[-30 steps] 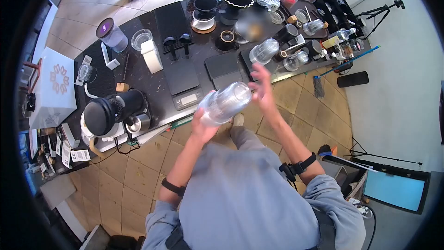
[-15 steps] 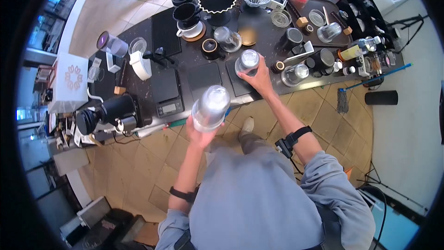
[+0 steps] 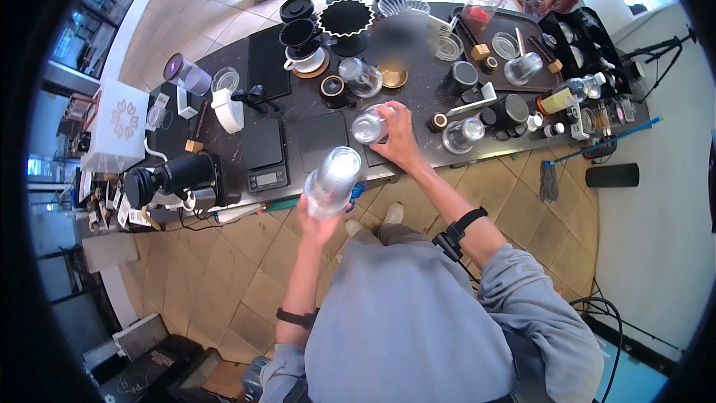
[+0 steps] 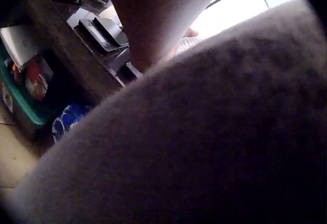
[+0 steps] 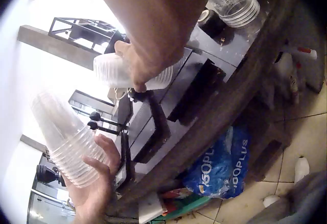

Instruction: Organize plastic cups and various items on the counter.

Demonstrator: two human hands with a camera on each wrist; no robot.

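My left hand [image 3: 316, 218] grips the bottom of a tall stack of clear ribbed plastic cups [image 3: 333, 179], held tilted in front of the dark counter [image 3: 418, 82]. The same stack of cups [image 5: 62, 138] and left hand [image 5: 96, 182] show in the right wrist view. My right hand [image 3: 391, 134] reaches over the counter's front and grips a separate clear plastic cup [image 3: 368, 127] from its side. In the right wrist view that cup [image 5: 120, 73] lies sideways in my right hand [image 5: 139, 69], above black scales. The left wrist view is mostly blocked by grey cloth.
The counter holds black scales [image 3: 263, 151], a black grinder [image 3: 170, 177], drippers, glass jars [image 3: 462, 134] and small cups. A white box [image 3: 119, 125] sits at the far left. A blue bag [image 5: 224, 166] lies under the counter. A blue-handled mop [image 3: 589, 143] leans at the right.
My right hand left the top of the stack, reached to the counter and took hold of a single clear cup, then drew it left. The stack in my left hand tipped more upright.
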